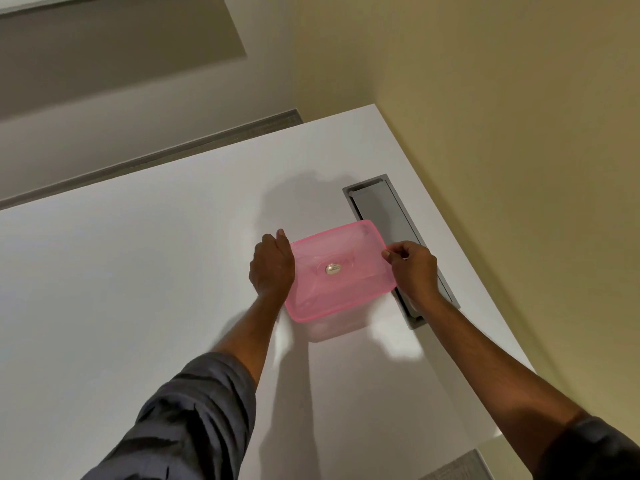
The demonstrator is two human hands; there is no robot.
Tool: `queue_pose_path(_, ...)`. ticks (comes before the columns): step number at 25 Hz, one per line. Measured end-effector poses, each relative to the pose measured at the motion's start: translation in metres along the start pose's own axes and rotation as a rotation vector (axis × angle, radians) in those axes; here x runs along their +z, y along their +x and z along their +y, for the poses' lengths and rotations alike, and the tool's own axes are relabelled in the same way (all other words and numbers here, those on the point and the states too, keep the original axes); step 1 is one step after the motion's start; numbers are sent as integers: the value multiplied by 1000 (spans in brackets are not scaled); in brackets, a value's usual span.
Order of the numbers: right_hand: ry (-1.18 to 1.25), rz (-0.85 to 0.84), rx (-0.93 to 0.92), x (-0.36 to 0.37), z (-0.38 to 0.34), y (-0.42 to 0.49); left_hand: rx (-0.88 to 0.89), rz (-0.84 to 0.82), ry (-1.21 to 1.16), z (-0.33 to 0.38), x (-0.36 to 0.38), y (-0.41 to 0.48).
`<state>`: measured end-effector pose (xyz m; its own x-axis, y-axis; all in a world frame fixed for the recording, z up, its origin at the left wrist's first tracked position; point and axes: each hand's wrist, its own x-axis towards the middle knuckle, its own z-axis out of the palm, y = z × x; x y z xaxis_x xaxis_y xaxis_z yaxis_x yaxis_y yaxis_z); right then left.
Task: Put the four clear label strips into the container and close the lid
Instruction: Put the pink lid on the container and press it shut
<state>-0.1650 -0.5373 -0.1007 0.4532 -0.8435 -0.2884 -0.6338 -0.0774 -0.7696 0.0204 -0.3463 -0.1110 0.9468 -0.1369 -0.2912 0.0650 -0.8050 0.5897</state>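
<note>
A clear plastic container (332, 329) stands on the white table (138, 271), covered by a translucent pink lid (349, 251) with a small silver sticker in its middle. My left hand (272, 268) grips the lid's left edge, fingers curled over the rim. My right hand (412, 268) pinches the lid's right edge between thumb and fingers. The lid lies on top of the container, slightly tilted. I cannot make out any clear label strips; the pink lid blurs whatever lies inside.
A grey metal cable hatch (384, 209) is set into the table just right of the container, partly under my right hand. The table's right edge runs along a yellowish wall (502, 133). Beyond the far edge are a floor strip and a pale wall.
</note>
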Motion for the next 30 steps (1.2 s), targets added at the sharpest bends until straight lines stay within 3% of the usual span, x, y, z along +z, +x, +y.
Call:
queue_pose_path(6, -23, -4, 3, 2, 3, 0, -45, -41, -47, -2, -1, 0)
queue_pose_path(10, -162, 13, -131, 16, -7, 3, -42, 1, -40, 1, 1, -3)
queue_pose_path(16, -401, 19, 36, 45, -31, 26, -22, 15, -13, 1, 3, -2)
queue_pose_path(23, -439, 6, -228, 41, -27, 49, -39, -14, -25, 1, 5, 2)
queue_pose_path(30, -354, 23, -301, 42, -23, 55, -75, -21, -79, -3, 6, 4)
